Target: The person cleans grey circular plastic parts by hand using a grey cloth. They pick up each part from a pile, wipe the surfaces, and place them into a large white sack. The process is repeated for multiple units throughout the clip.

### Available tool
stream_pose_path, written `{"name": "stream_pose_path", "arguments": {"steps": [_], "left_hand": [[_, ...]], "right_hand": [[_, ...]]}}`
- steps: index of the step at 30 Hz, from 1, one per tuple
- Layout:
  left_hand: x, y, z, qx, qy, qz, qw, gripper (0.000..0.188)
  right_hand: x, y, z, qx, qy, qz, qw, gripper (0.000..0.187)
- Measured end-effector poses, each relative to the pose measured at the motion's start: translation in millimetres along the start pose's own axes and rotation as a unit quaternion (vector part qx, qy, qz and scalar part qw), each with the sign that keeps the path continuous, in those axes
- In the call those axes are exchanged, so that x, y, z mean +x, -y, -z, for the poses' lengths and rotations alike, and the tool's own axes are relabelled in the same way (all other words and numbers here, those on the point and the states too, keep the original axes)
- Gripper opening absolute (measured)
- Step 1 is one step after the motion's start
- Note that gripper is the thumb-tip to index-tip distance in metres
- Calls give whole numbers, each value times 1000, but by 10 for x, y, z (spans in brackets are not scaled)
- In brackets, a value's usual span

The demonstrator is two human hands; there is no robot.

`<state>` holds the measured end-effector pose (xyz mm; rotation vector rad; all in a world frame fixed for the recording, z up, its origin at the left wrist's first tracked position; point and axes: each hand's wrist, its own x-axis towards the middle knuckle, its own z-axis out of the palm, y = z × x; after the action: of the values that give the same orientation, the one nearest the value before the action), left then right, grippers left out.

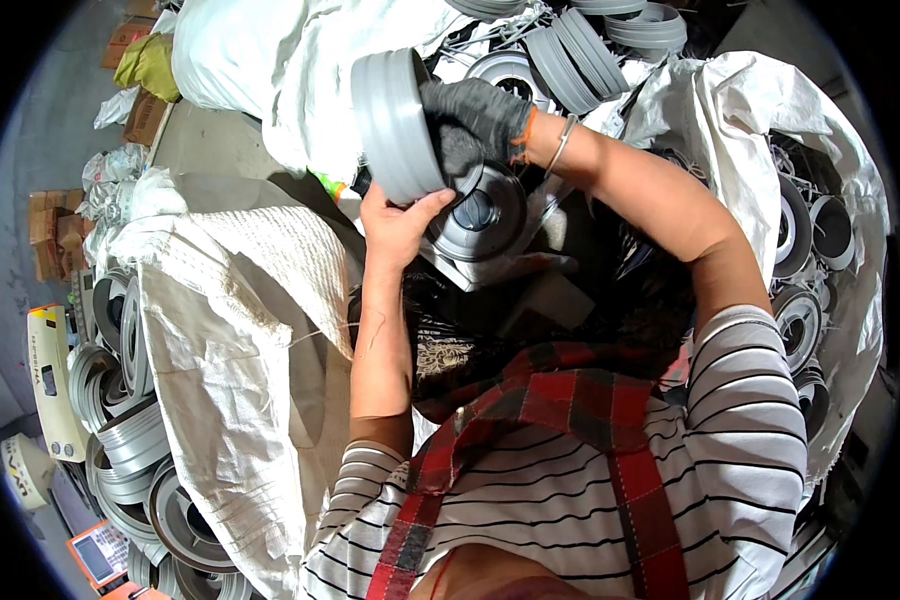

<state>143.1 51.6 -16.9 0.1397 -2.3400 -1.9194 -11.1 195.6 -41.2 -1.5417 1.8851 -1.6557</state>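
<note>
A grey ribbed plastic ring [395,130] is held up on its side in front of me. My bare left hand [395,225] is closed on its lower edge, with the thumb along the rim. My right hand [470,120], in a dark grey glove with an orange cuff, is at the ring's open side. Its fingers are curled and partly inside the opening, and what they hold, if anything, is hidden. Just below the glove lies a round grey part with a dark hub [475,210].
More grey rings [575,60] are heaped at the back. A white woven sack [240,300] stands at my left, beside stacked rings [120,440] and a cream-coloured device [52,380]. Another open white sack [840,330] at my right holds round parts. Cardboard boxes [55,235] sit far left.
</note>
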Motion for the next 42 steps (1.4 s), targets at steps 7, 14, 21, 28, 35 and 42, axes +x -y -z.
{"name": "stream_pose_path", "arguments": {"steps": [7,14,21,28,35,42], "left_hand": [[13,-53,93,193,71,-100,973,83],[-101,-159,129,-114,56,41,991,75],[-18,-251,3,-135,117,-62,982,74],[87,-267,-140,221,44,-184,957,71],[394,-197,84,381,-21,-211,900,73],[598,308,286,441,62,-132,886,72]], "right_hand": [[-53,-50,27,-177,28,103,978,59],[-16,193,23,252,-50,-199,946,29],[13,119,109,176,-53,-116,976,37],[-122,-99,22,666,-97,-188,715,24],[51,-342,596,-113,-166,-329,923,43],[-271,-380,136,-439,237,-324,804,45]]}}
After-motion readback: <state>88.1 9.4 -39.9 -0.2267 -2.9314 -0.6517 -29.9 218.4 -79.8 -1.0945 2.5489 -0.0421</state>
